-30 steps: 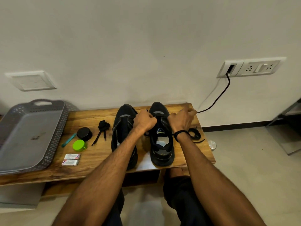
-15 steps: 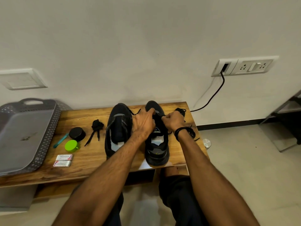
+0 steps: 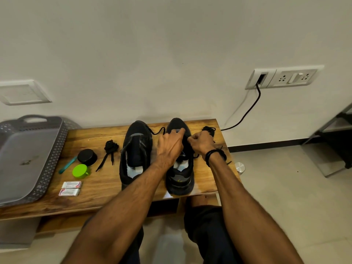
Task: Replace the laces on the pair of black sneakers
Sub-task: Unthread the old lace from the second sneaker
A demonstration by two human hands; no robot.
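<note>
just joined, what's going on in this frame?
A person is lacing the right sneaker on a wooden table. The left hand rests over its front, where a loose lace leads in. The right hand pinches the lace at the eyelets. The left sneaker beside it looks unlaced, and a bundled lace lies further left.

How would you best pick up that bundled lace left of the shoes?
Probably pinch the lace at its coiled far end, coming from above: that clump stands thickest, while the two thin tails lie flat on the table.
</note>
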